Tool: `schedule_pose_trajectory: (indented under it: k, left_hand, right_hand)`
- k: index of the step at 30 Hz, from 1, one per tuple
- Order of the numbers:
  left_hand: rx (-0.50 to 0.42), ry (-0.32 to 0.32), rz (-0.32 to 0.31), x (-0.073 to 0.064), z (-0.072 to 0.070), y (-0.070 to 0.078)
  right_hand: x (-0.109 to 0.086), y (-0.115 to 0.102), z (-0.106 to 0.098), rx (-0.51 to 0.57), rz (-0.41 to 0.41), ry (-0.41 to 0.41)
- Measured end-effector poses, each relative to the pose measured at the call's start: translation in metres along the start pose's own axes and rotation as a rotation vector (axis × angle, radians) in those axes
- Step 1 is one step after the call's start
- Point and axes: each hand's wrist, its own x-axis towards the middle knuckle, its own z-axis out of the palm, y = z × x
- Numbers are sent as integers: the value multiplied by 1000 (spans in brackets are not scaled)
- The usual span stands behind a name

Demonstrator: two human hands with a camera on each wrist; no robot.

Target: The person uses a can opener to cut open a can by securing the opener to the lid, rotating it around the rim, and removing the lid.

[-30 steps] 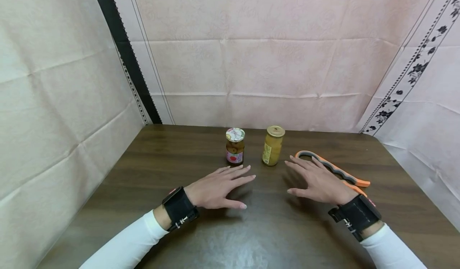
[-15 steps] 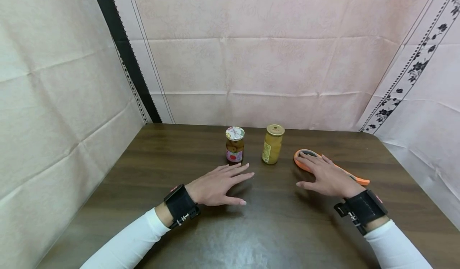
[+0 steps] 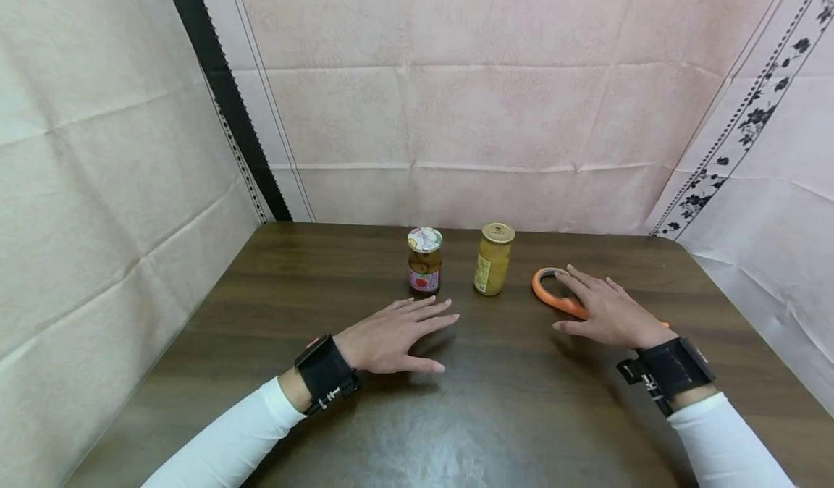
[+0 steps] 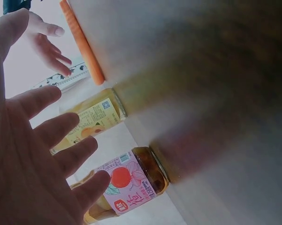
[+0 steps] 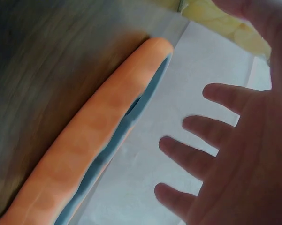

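Pale cloth (image 3: 417,126) hung behind a brown table (image 3: 293,278). Spread and holding nothing, the right hand (image 3: 609,310) hovered over the orange tool (image 5: 89,126), which lay right of the yellow jar (image 3: 493,265); the left hand (image 3: 391,336), likewise spread and unladen, hovered near the dark jar (image 3: 424,262).

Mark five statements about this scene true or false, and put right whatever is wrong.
1. In the head view, the gold-lidded jar stands between the pink-labelled jar and the orange tool. True.
2. The left hand and the right hand both hold nothing. True.
3. The right hand grips the orange tool. False: its fingers are outstretched, apart from the tool.
4. Both jars lie on their sides. False: both stand upright.
5. Both sleeves are white. True.
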Motion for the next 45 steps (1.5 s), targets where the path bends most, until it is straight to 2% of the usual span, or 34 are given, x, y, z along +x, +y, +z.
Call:
schedule_pose_trajectory:
  k: [15,32,45]
  left_hand:
    - [19,-17,-19,-6,-1,0]
    - [19,-18,-20,-6,3,-4]
    - [1,-14,-20,-7,3,-6]
  right_hand:
    - [-2,21,0,-42,127,-51]
    - [-4,45,5,-8,130,-72]
    - [-3,50,4,13,174,-106]
